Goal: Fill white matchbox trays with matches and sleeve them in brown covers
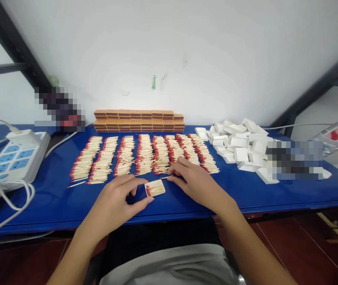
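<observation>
A small white matchbox tray [155, 188] lies on the blue table near its front edge, partly filled with red-headed matches. My left hand [115, 204] steadies it at its left end, thumb below and index finger above. Just right of the tray, my right hand [194, 180] is closed in a pinch on a match [165, 178], its red head pointing left. Beyond both hands, several rows of loose matches [145, 154] run away from me, heads mostly to the left. The fingertips of my right hand are close to the near ends of the middle rows.
Stacked brown matchboxes [139, 122] line the wall behind the rows. A heap of white trays [240, 144] lies to the right. On the left are a power strip [17, 158] and looping white cable [31, 194]. A single match [76, 184] lies apart on the blue table [216, 202].
</observation>
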Demonstrator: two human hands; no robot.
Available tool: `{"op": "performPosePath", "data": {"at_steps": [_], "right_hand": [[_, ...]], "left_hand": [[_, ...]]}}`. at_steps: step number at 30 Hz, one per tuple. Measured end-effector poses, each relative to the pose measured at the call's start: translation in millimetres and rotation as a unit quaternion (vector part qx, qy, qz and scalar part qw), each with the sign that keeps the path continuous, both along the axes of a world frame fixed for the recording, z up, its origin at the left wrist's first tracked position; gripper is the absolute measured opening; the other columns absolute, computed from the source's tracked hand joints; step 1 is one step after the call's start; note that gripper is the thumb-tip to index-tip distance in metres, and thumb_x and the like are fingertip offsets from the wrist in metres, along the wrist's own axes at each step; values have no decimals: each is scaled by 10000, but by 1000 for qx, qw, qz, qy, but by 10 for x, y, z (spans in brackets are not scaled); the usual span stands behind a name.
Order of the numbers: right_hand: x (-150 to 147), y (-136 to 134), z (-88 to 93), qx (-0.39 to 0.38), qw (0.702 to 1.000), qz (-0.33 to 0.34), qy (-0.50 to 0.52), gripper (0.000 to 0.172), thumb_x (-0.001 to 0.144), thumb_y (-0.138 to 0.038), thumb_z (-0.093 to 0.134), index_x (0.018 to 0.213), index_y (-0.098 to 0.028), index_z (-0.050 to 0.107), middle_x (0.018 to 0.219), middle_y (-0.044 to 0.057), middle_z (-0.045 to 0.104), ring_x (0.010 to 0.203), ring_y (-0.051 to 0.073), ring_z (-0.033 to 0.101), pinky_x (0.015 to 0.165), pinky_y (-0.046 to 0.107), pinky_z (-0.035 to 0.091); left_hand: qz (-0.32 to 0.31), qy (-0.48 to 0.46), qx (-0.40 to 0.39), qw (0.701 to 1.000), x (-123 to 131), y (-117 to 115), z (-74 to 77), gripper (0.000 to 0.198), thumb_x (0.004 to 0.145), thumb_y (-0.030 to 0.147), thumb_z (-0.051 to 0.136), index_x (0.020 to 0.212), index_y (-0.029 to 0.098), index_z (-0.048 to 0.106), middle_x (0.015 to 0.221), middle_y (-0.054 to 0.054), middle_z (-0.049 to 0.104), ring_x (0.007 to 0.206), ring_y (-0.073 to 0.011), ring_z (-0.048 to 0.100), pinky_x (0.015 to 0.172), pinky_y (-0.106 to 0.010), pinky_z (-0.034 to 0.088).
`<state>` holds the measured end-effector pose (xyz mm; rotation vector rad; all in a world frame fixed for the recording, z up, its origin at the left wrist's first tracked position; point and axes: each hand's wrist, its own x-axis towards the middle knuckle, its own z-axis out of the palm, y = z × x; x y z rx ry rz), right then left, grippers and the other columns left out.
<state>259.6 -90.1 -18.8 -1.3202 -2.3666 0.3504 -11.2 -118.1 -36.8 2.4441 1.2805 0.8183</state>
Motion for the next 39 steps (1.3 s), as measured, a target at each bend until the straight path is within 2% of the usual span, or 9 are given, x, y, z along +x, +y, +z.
{"op": "performPosePath", "data": {"at_steps": [4, 10, 14, 20, 29, 35, 39], "right_hand": [[-4, 20, -25, -8, 1000, 9, -10, 105, 1069, -176, 593, 973, -212, 616, 1031, 41, 639, 887, 190, 654, 801, 322, 495], [-26, -14, 17, 6, 1000, -8, 9, 87, 1087, -208, 568, 1006, -208, 602, 1063, 51, 638, 893, 197, 654, 817, 339, 510], [-137, -123, 76, 10, 999, 27, 30, 64, 1082, -209, 582, 1025, -202, 608, 1086, 57, 646, 935, 198, 660, 829, 338, 527], [-297, -203, 29, 49, 997, 62, -26, 81, 1082, -209, 578, 1033, -188, 640, 1045, 71, 656, 929, 207, 671, 754, 330, 524], [-132, -152, 33, 6, 997, 62, 56, 79, 1065, -215, 619, 1054, -220, 697, 1031, 46, 642, 912, 186, 662, 795, 313, 505], [-61, -18, -60, 35, 998, -11, 47, 73, 1052, -200, 622, 1072, -215, 691, 1037, 54, 661, 908, 204, 669, 813, 335, 506], [-74, 33, -125, 37, 999, -20, 29, 69, 1055, -191, 610, 1024, -205, 670, 1032, 52, 659, 889, 200, 666, 807, 334, 503]], "left_hand": [[1, -1, 0, 1000, 3, 4, -1, 259, 975, 429, 727, 1154, 242, 743, 789, 9, 599, 726, -159, 572, 711, -302, 459], [3, -3, -4, 1000, 3, -6, 10, 254, 970, 423, 734, 1143, 237, 748, 785, 13, 592, 723, -155, 573, 708, -298, 453], [1, 1, -2, 1000, -4, -1, 3, 263, 973, 426, 731, 1156, 236, 743, 795, 10, 592, 730, -157, 571, 715, -300, 454], [-3, 3, 0, 1000, -5, -1, 1, 259, 974, 417, 728, 1155, 233, 741, 798, 2, 599, 732, -163, 568, 700, -301, 449], [3, 3, 2, 1000, -15, -11, -3, 256, 970, 428, 733, 1149, 245, 741, 799, 5, 605, 732, -164, 579, 704, -299, 457], [5, -2, 2, 1000, -11, -10, 8, 246, 963, 424, 739, 1127, 240, 749, 794, 6, 603, 728, -161, 580, 704, -302, 460], [5, -2, 2, 1000, -2, -13, 0, 246, 963, 418, 739, 1134, 242, 752, 794, 5, 607, 727, -161, 581, 705, -303, 465]]}}
